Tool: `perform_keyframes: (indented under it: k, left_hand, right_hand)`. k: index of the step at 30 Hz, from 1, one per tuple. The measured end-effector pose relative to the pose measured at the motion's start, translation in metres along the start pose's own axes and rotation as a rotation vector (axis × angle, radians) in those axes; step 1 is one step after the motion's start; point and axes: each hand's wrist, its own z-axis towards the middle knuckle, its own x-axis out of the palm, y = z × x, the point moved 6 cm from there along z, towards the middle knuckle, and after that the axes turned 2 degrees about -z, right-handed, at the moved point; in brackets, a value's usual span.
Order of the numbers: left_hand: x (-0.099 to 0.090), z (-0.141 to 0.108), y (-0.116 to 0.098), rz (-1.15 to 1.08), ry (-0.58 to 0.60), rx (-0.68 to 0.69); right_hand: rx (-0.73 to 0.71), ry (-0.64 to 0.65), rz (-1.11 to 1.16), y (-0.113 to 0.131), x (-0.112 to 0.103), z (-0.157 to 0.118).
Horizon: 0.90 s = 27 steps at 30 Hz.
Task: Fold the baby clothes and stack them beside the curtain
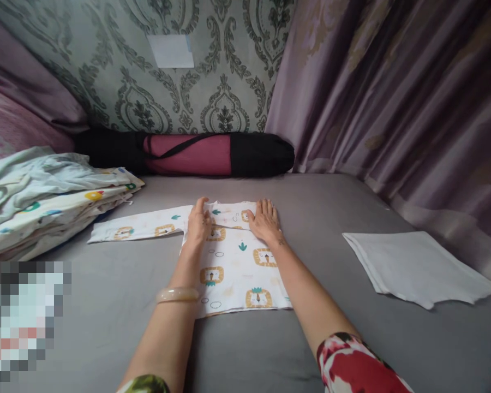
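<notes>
A white child's shirt point(232, 273) printed with lion faces and green leaves lies spread out in front of me. Its left sleeve point(141, 226) stretches out sideways, while the right one is folded across the chest. My left hand point(199, 221) rests edge-on at the shirt's left shoulder, on the end of the folded sleeve; its fingers point forward, partly hidden from view. With fingers extended, my right hand point(265, 219) lies flat on the shirt's right shoulder, over the fold.
The shirt lies on a grey bed sheet point(311, 218). To the right is a folded white cloth point(417, 265); to the left, a pile of clothes or bedding point(53, 196). A long black and maroon bag point(188, 154) lies along the wall. Purple curtains point(372, 93) hang at right.
</notes>
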Motion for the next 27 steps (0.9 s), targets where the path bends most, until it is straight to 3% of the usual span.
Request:
perform_keyframes:
  k: [9,15,18,21,27]
  left_hand:
    - [0.005,0.002,0.000,0.165,0.063,-0.002]
    - [0.009,-0.002,-0.004,0.394,0.130,0.020]
    - [0.004,-0.003,-0.007,0.433,0.189,-0.010]
    - [-0.013,0.002,-0.010,0.432,0.186,-0.002]
    - [-0.075,0.017,-0.026,0.318,0.013,0.139]
  right_hand:
    - [0.027,0.034,-0.046,0.000,0.005,0.005]
    - [0.050,0.216,0.005,-0.006,-0.002,0.015]
    - [0.007,0.151,-0.019,-0.009,-0.009,0.013]
    - [-0.015,0.059,-0.074,-0.014,-0.005,0.008]
    - [0.018,0.130,-0.066,-0.022,0.009,0.009]
